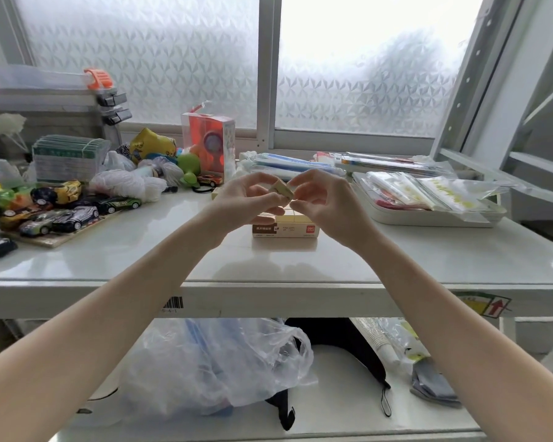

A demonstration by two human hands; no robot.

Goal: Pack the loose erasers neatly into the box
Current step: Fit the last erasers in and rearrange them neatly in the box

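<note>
I see left hand point(248, 199) and right hand point(324, 202) together pinching one cream eraser point(281, 190) above the eraser box point(286, 226) on the white table point(396, 260).

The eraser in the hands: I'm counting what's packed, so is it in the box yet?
Out. Both hands pinch the eraser in the air above the box.

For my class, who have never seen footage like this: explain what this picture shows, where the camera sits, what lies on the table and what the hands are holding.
There is no machine here. A camera worn on the person's head looks down at their bare arms. The left hand and right hand together pinch one small eraser above the table. Under them stands the cream eraser box. Toy cars lie to the left, and a tray of plastic packets to the right.
</note>
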